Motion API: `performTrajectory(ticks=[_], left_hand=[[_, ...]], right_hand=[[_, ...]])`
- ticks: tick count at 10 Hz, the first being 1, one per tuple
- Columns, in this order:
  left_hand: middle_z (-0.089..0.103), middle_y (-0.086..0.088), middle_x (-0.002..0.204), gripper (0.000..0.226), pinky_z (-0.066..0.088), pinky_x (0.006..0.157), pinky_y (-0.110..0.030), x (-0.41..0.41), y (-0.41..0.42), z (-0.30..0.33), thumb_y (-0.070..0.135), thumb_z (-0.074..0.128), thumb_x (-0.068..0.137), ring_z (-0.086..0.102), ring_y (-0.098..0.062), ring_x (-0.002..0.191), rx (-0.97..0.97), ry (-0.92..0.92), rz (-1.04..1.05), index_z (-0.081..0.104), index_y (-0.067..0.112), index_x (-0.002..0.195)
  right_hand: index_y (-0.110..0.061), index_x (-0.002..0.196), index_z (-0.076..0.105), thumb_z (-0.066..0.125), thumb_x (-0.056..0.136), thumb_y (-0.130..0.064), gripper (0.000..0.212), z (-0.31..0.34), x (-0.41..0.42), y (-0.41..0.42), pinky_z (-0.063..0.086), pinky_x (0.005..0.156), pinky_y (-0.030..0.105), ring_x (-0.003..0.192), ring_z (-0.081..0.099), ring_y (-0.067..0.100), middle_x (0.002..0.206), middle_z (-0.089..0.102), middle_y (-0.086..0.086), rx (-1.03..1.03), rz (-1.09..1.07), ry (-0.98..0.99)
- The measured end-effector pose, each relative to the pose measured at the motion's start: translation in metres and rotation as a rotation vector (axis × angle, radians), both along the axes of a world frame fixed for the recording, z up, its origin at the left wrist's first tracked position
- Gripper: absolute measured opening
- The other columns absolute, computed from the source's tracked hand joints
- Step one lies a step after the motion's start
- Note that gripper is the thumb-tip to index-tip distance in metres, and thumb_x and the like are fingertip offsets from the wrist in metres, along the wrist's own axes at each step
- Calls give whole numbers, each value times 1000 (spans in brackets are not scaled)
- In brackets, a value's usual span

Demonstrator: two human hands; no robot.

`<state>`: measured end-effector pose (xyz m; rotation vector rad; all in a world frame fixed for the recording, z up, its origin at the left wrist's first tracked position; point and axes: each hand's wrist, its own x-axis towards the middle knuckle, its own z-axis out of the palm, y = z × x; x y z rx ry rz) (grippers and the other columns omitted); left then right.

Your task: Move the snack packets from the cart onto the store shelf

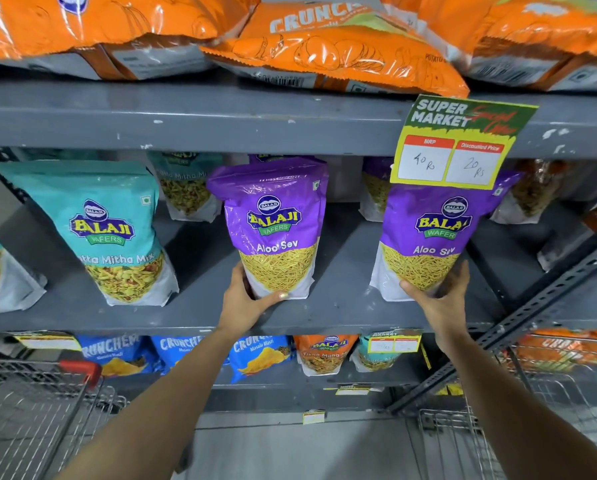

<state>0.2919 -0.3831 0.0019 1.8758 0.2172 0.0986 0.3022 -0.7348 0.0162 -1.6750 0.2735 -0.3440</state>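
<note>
Two purple Aloo Sev packets stand upright on the grey middle shelf. My left hand grips the bottom of the left purple packet, thumb across its front. My right hand grips the bottom of the right purple packet, whose top sits behind a hanging price tag. Both packets rest on the shelf near its front edge. More purple packets stand behind them.
A teal Khatta Mitha Mix packet stands at left on the same shelf. Orange chip bags fill the shelf above, blue Crunchem bags the shelf below. A wire cart is at lower left, another wire cart at lower right.
</note>
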Motion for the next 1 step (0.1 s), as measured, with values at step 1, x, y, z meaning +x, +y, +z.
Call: performTrajectory(ticks=[1], left_hand=[[52,1,142,103,43,107,-35,-10,6,-2,32,88,65,53,-17,128,-31,-38,25,27,19,147]], right_hand=[[-29,155,7,87,69,-18,118,4,-22,10,34,112,35,147,28,15,162,23,2,69,-123,9]])
